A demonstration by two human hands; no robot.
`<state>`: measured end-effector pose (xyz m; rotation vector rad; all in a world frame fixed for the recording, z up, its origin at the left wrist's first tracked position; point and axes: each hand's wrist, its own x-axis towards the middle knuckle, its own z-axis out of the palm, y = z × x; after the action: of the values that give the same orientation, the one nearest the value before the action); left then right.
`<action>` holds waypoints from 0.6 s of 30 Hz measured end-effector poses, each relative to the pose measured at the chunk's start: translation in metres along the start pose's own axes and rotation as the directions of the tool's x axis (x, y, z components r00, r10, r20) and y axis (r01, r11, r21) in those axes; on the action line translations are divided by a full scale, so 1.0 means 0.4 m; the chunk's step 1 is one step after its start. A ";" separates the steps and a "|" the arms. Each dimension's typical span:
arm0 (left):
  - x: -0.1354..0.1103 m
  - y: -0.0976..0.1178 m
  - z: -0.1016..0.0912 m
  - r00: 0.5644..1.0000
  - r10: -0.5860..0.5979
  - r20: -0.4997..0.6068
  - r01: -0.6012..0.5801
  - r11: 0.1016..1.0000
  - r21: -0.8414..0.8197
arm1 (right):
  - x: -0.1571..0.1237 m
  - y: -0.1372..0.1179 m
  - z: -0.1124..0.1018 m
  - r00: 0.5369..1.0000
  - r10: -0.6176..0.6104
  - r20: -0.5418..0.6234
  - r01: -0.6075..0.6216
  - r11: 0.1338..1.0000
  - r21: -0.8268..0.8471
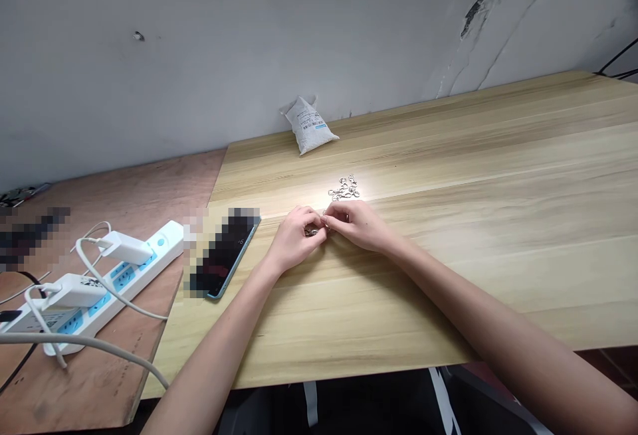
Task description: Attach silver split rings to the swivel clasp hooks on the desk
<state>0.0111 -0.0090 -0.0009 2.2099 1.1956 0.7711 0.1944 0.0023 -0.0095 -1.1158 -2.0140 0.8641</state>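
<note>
metal clasp pinched in left hand, right hand meeting its fingertips, right grip unclear

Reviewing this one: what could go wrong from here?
Metal hardware at the fingertips of the left hand and right hand is partly hidden, so a weak grip could go unseen.

The loose metal pieces lie just beyond the hands; a knuckle might scatter them.

The phone lies beside the left forearm, which could bump it.
</note>
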 end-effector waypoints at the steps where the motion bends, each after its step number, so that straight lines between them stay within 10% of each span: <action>1: 0.000 0.000 0.000 1.000 0.000 0.001 0.000 1.000 -0.001 | 0.000 0.000 0.000 1.000 -0.001 0.000 0.001 1.000 -0.001; 18: 0.002 -0.005 -0.006 0.999 -0.014 -0.052 0.015 0.999 0.030 | 0.001 0.004 -0.001 1.000 0.004 0.000 -0.004 0.993 0.117</action>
<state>0.0086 -0.0069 -0.0004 2.2160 1.2551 0.8135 0.1952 0.0033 -0.0106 -1.0550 -1.9356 0.9710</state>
